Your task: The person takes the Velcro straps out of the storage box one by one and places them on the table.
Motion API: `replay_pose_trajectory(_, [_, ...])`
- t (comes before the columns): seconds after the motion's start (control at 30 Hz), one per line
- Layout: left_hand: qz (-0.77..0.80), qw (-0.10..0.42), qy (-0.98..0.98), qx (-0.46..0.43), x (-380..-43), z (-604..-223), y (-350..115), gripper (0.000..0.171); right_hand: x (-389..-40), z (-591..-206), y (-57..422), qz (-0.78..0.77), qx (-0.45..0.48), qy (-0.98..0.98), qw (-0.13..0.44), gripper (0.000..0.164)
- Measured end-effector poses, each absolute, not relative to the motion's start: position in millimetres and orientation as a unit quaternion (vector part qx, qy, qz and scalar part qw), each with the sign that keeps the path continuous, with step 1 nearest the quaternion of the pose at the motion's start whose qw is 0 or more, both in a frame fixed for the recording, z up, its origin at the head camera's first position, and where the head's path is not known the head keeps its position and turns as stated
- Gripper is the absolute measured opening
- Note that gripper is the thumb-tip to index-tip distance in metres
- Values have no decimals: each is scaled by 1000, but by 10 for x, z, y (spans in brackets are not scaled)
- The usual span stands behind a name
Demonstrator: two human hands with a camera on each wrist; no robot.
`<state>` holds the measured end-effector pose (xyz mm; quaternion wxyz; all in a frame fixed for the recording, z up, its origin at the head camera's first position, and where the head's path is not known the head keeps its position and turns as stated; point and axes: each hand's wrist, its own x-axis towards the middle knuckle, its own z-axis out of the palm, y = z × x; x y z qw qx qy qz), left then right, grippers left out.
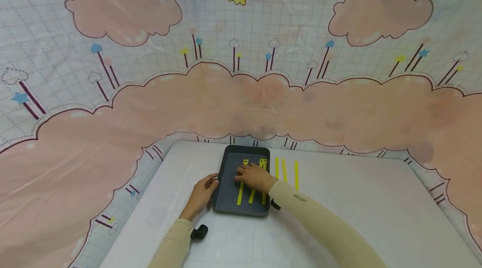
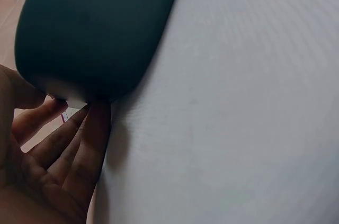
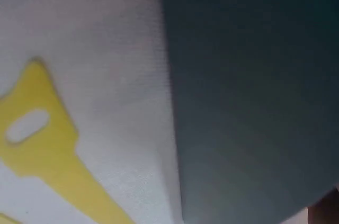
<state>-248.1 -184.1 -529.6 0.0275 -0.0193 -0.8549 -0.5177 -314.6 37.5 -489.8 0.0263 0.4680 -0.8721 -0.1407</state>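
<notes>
In the head view a dark grey tray (image 1: 226, 192) lies on the white table, holding several flat yellow saw-shaped pieces (image 1: 239, 199). My left hand (image 1: 201, 194) touches the tray's left side; in the left wrist view its fingers (image 2: 87, 150) reach straight to the tray's outer wall (image 2: 95, 33). My right hand (image 1: 255, 177) is inside the tray, fingers spread over the middle of the leftmost yellow piece. The palm hides parts of the other pieces. In the right wrist view a yellow saw shape (image 3: 53, 150) with a slotted handle lies beside the tray wall (image 3: 238, 102).
Several more yellow strips (image 1: 296, 176) lie on the table right of the tray, partly behind the right forearm (image 1: 312, 213). The white table (image 1: 376, 201) extends to both sides. A patterned cloth (image 1: 263, 104) with clouds hangs behind it.
</notes>
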Motion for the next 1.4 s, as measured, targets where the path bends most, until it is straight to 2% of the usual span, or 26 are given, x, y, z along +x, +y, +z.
replay_pose_trajectory(0.37, [-507,33,-861,-21,-2469,-5287,-1834,37,-3150,-4937,368,-154,489,-857,57,28])
replay_pose_trajectory(0.77, [-506,32,-862,-23,-2466,-5287,-1844,38,-3140,-4926,381,-195,501,-833,132,27])
replay_pose_trajectory(1.13, [-511,40,-858,-23,-2484,-5311,-1855,38,-3237,-4792,449,-135,473,-858,149,26])
replay_pose_trajectory(1.4, [-512,39,-858,-25,-2484,-5298,-1840,37,-3231,-4739,501,-82,450,-880,130,21])
